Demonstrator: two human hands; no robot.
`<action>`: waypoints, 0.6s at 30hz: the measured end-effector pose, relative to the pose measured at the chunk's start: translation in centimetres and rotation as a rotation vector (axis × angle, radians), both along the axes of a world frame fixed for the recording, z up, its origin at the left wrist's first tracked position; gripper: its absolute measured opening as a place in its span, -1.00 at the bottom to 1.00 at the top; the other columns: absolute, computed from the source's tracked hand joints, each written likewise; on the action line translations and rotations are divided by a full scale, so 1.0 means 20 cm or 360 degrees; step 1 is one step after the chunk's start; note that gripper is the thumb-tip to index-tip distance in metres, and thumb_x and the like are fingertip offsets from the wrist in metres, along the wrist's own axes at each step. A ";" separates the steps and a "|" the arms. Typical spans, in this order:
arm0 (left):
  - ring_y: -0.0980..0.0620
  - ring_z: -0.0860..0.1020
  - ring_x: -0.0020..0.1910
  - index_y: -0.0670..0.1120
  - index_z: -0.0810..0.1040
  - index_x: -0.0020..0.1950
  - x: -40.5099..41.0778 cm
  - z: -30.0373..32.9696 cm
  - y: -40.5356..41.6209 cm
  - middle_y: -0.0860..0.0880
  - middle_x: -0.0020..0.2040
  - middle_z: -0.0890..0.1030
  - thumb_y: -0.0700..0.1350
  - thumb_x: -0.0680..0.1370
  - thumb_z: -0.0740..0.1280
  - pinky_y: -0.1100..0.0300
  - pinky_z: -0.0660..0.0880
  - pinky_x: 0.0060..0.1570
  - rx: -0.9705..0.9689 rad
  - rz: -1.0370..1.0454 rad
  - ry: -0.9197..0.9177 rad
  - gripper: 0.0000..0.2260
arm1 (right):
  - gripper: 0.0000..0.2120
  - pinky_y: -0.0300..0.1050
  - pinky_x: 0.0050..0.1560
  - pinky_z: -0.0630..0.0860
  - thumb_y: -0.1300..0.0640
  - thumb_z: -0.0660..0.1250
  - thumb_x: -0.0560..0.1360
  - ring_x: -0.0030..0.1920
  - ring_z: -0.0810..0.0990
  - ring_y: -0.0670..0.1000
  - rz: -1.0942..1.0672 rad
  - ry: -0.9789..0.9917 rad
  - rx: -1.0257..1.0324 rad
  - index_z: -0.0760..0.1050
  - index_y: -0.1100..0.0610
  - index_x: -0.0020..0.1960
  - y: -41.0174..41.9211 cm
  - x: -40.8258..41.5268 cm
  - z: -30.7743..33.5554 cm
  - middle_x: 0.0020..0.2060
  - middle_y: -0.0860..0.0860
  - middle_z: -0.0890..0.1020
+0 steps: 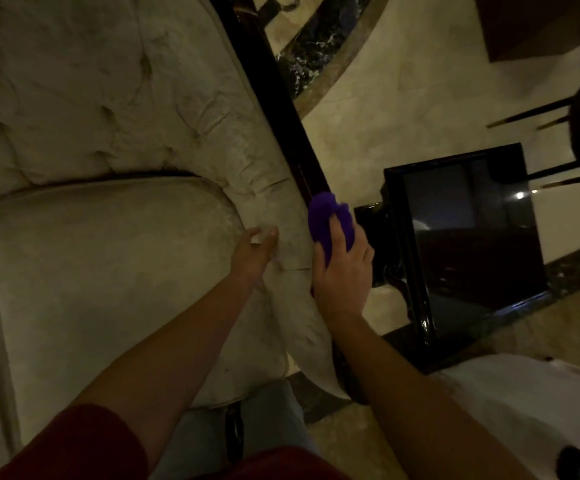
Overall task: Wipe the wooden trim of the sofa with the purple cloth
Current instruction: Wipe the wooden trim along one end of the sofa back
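A cream tufted sofa [101,140] fills the left of the view, and its dark glossy wooden trim [274,98] runs diagonally along the armrest's outer edge. My right hand [342,271] is shut on the purple cloth [326,216] and presses it onto the trim about halfway down the armrest. My left hand [253,252] rests on the padded inner side of the armrest, fingers curled against the fabric, holding nothing that I can see. The trim under the cloth and hand is hidden.
A glossy black side table [468,244] stands right beside the armrest, close to my right hand. Thin dark chair legs [531,114] reach in at the upper right. Pale marble floor [402,81] with a dark curved inlay lies beyond. White upholstery [524,403] sits at the lower right.
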State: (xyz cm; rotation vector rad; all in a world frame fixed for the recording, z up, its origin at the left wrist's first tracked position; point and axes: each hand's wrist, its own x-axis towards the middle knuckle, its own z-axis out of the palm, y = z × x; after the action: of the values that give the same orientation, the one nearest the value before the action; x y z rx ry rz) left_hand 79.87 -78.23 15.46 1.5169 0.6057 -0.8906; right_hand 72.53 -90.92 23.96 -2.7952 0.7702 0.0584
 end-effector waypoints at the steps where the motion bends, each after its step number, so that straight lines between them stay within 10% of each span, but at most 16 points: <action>1: -0.17 0.59 0.29 -0.05 0.42 0.49 0.00 0.00 0.00 -0.14 0.42 0.53 0.20 0.58 0.41 -0.11 0.57 0.31 0.0006 0.0003 0.0004 -0.43 | -0.44 0.32 0.22 0.57 -0.05 0.31 0.65 0.39 0.42 0.27 -0.0015 -0.0011 0.0018 0.27 -0.03 0.60 -0.01 -0.04 0.00 0.51 0.21 0.36; 6: -0.10 0.67 0.01 -0.01 0.49 0.29 0.08 -0.02 0.02 -0.19 0.24 0.64 0.14 0.51 0.52 0.19 0.54 -0.19 -0.0045 0.0005 0.0043 -0.56 | -0.46 0.22 0.20 0.58 -0.13 0.24 0.62 0.34 0.47 0.26 0.0076 -0.0087 -0.0021 0.27 -0.05 0.55 -0.08 0.05 -0.03 0.43 0.23 0.44; 18: -0.04 0.57 0.24 -0.13 0.56 0.39 0.70 0.32 0.15 -0.14 0.29 0.58 -0.11 0.55 0.47 0.12 0.53 0.26 0.0555 -0.0067 -0.1550 -0.59 | -0.43 0.23 0.24 0.53 -0.13 0.25 0.66 0.34 0.51 0.29 0.0364 -0.0367 -0.0122 0.29 0.05 0.61 0.01 0.97 -0.04 0.42 0.25 0.49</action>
State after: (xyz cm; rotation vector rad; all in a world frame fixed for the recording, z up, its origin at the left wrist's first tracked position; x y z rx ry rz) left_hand 93.87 -75.24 21.92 2.0379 -0.0013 0.0053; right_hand 91.95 -90.77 23.15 -2.8808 0.4056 -0.2541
